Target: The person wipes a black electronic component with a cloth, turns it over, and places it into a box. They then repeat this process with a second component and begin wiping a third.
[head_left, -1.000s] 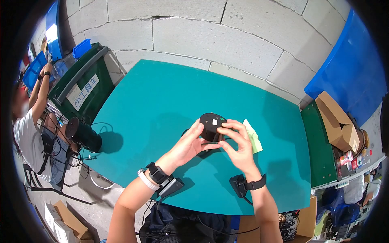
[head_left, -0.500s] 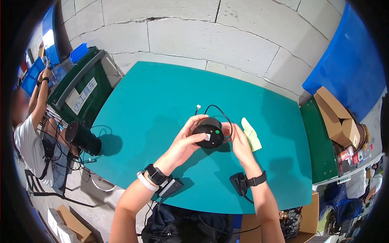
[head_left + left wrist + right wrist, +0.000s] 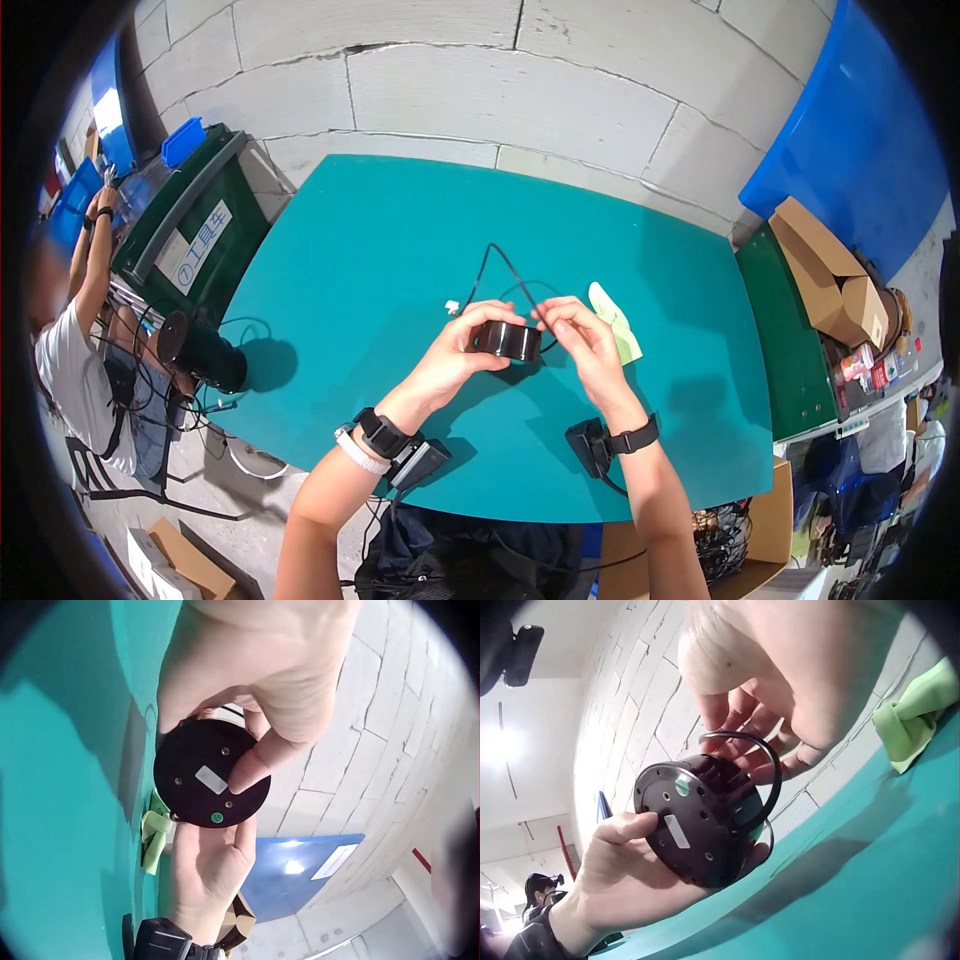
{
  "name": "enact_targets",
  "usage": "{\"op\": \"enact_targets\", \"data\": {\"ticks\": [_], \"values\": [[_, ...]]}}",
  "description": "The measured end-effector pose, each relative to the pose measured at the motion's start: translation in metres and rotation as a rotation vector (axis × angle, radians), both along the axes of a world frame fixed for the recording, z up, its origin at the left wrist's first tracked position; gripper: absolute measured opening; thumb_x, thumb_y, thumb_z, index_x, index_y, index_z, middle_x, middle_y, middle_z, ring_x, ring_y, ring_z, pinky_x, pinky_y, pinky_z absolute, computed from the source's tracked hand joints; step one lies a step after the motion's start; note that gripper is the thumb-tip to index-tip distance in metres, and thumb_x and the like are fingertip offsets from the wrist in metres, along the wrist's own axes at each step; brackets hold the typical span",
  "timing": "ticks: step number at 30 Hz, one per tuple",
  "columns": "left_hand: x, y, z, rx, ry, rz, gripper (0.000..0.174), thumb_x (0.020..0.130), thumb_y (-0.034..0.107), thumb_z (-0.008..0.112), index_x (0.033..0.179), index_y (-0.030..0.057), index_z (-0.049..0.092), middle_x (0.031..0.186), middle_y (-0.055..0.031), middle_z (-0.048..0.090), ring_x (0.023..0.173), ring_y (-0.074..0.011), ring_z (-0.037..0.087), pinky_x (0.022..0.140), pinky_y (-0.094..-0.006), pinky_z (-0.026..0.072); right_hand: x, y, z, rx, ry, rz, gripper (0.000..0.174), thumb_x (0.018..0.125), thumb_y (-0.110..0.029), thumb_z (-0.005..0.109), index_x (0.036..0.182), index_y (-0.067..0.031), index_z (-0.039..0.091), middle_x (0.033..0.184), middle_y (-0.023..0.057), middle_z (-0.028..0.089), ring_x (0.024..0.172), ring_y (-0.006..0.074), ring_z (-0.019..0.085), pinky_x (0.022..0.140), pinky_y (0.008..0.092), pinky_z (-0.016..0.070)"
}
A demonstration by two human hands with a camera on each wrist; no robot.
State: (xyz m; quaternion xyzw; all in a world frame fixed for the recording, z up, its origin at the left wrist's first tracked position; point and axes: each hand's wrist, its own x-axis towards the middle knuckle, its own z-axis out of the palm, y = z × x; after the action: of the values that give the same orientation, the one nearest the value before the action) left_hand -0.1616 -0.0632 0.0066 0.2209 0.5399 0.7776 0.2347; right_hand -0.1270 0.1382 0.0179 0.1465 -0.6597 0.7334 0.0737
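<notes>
A crumpled light-green cloth (image 3: 617,328) lies beside the right hand (image 3: 592,350). Between both hands is a squat, glossy black cylinder (image 3: 512,342), gripped by the left hand (image 3: 448,358); whether the right pinches its black cable (image 3: 777,776) is unclear.

- Round black device (image 3: 510,342): plastic by its look, side wall glossy, flat face (image 3: 193,748) nearer matt
- Small round fittings (image 3: 229,804) in that face: metallic sheen
- Rectangular label (image 3: 211,780): smooth, paper-like
- Cable (image 3: 777,778): smooth black sheath, slight shine
- Connector (image 3: 453,307): white plastic
- Light-green cloth (image 3: 617,328): matt, creased fabric
- Tabletop (image 3: 400,230): smooth, mostly matt
- Block wall (image 3: 420,90): rough, matt
- Blue panel (image 3: 289,874): smooth, glossy
- Box (image 3: 815,265): matt brown cardboard
</notes>
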Motion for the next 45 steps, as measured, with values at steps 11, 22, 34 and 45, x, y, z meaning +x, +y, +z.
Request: {"op": "enact_targets", "data": {"ticks": [11, 22, 34, 45], "values": [[0.006, 0.006, 0.006, 0.035, -0.009, -0.067, 0.041, 0.08, 0.001, 0.066, 0.116, 0.0105, 0.051, 0.135, -0.0053, 0.036, 0.12, -0.0186, 0.044, 0.096, -0.0328, 0.0425, 0.002, -0.006, 0.002, 0.114, -0.091, 0.091, 0.034, 0.093, -0.017, 0.057, 0.124, -0.0063, 0.049, 0.13, 0.0066, 0.047, 0.121, 0.0194, 0.048, 0.097, 0.0361, 0.0419], [0.006, -0.003, 0.02, 0.076, -0.026, -0.334, 0.047, 0.073, 0.023, 0.078, 0.109, 0.0084, 0.052, 0.139, -0.0205, 0.041, 0.126, -0.0276, 0.045, 0.103, -0.0406, 0.0375, 0.001, 0.008, 0.013, 0.095, -0.041, 0.135, 0.03, 0.099, -0.017, 0.04, 0.126, -0.007, 0.05, 0.129, 0.0065, 0.046, 0.12, 0.0198, 0.048, 0.097, 0.0353, 0.0412], [0.006, 0.0, 0.023, 0.112, 0.114, -0.438, 0.051, 0.067, 0.009, 0.078, 0.11, 0.009, 0.051, 0.136, -0.0146, 0.045, 0.128, -0.0244, 0.039, 0.108, -0.0385, 0.0295, -0.001, 0.006, 0.004, 0.215, -0.354, 0.284, 0.043, 0.102, -0.031, 0.033, 0.13, -0.0019, 0.048, 0.12, 0.0128, 0.058, 0.114, 0.0192, 0.052, 0.101, 0.033, 0.0371], [0.007, 0.011, 0.014, 0.085, 0.277, -0.062, 0.053, 0.071, 0.004, 0.076, 0.115, 0.0095, 0.048, 0.144, -0.0148, 0.031, 0.132, -0.0256, 0.035, 0.106, -0.0389, 0.0341, 0.02, 0.017, 0.04, 0.215, -0.538, 0.14, 0.049, 0.098, -0.043, 0.041, 0.121, -0.0008, 0.051, 0.084, 0.004, 0.054, 0.063, 0.0097, 0.055, 0.042, 0.0227, 0.0443]]}}
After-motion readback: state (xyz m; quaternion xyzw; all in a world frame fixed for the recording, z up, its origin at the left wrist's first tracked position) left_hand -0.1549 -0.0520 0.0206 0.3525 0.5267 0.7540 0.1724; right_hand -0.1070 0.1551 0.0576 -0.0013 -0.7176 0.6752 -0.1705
